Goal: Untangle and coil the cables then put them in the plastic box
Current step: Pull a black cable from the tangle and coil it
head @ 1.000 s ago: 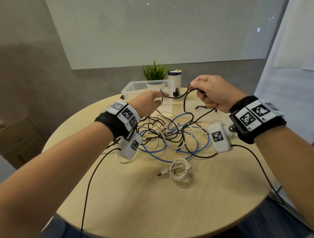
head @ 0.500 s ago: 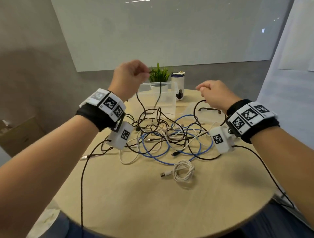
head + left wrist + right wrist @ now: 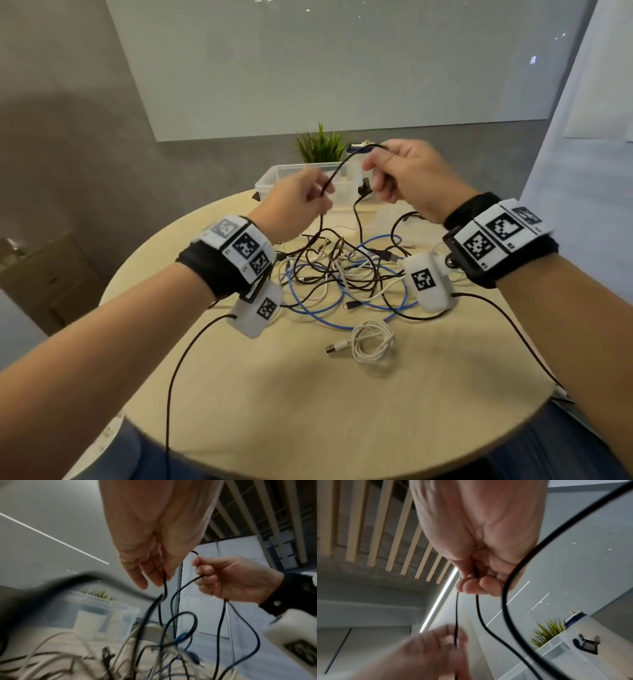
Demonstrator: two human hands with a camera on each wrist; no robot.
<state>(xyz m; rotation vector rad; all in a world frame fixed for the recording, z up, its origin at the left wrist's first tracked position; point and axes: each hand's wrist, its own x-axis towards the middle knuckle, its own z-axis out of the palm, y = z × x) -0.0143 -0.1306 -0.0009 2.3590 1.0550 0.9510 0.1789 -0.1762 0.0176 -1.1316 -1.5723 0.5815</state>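
Most of the job appears to be left. The round tabletop [image 3: 308,411] spreads beneath and ahead of both hands. The clear plastic box [image 3: 274,174] stands just beyond the hands, at the far edge; through its wall nothing coiled can be made out, though the hands hide part of it.

Below the hands lies the tangle of cables [image 3: 342,274]: black, white and blue strands crossing one another, clearly not yet sorted. The long blue cable [image 3: 301,301] loops around the near side of the heap, under the wrists.

Nearer the person than either hand, apart from the heap, sits a white coiled cable [image 3: 371,341] with its plug sticking out to the left. That one looks finished as to coiling, but it is not in the box.

The cable being worked is a thin black cable [image 3: 337,169]. The left hand [image 3: 294,202] pinches it between curled fingertips, and the right hand [image 3: 407,174], just beside it and slightly higher, has its fingers curled round the same strand, which arches between them. From each hand the strand drops back into the heap, so it seems not yet free.

My reading: one cable coiled, one being drawn out, the others untouched, none seen boxed.
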